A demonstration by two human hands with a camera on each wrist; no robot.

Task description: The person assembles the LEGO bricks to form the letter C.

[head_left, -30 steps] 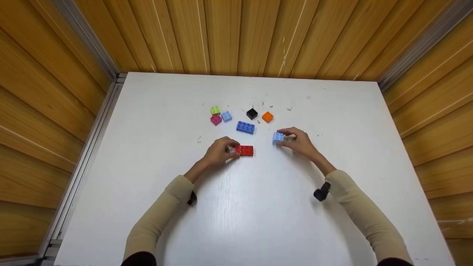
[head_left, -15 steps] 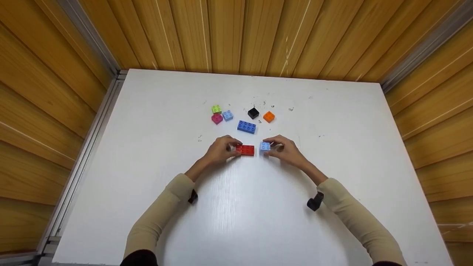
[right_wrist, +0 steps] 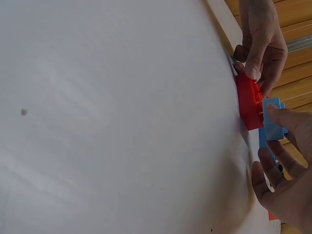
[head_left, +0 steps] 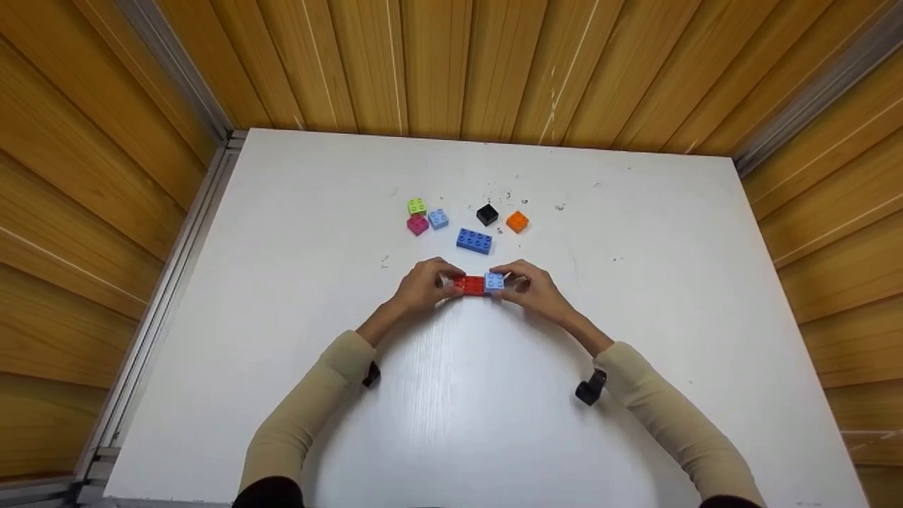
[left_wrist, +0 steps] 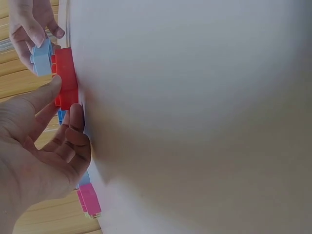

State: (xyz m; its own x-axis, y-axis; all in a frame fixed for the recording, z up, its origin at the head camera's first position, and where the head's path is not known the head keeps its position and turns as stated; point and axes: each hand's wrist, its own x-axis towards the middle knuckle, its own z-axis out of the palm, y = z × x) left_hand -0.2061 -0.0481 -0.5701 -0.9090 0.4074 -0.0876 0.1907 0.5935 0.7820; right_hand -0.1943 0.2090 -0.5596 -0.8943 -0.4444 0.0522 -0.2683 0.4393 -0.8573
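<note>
On the white table my left hand (head_left: 423, 286) pinches the left end of a red toy brick (head_left: 471, 285) between thumb and fingers. A light blue square toy brick (head_left: 494, 281) is held by my right hand (head_left: 536, 291), thumb on one side and fingers on the other. Seen from the left wrist, the light blue brick (left_wrist: 43, 58) is right at the studs of the red brick (left_wrist: 67, 78), over the end away from my left hand. The right wrist view has the light blue brick (right_wrist: 274, 119) overhanging the red one's end a little.
Behind the hands lies a long blue brick (head_left: 474, 240). Farther back are a black brick (head_left: 487, 214), an orange brick (head_left: 517, 221), and a cluster of lime (head_left: 417, 206), magenta (head_left: 417, 225) and light blue (head_left: 438, 219) bricks. Wood-look walls (head_left: 430, 63) border the table.
My right hand has carried the light blue brick leftward from beside the red brick to its right end, over the studs. The left hand has kept its hold on the red brick.
</note>
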